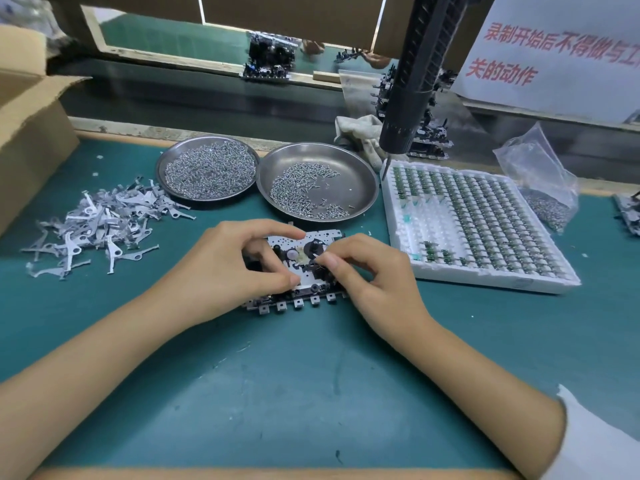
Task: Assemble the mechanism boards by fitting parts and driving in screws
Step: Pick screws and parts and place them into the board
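Head view: levers (104, 226) lie heaped left, left hand (221, 271) curls onto the board (304, 271) mid-mat, right hand (374, 275) pinches a small part onto it, likely fitting; screws (304, 192) next, driver (412, 81) overhead.

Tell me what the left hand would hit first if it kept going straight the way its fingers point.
The left hand points right, across the mechanism board it holds. Going on, its fingers would probably first meet the right hand, whose fingertips sit just opposite on the same board; depth is hard to judge.
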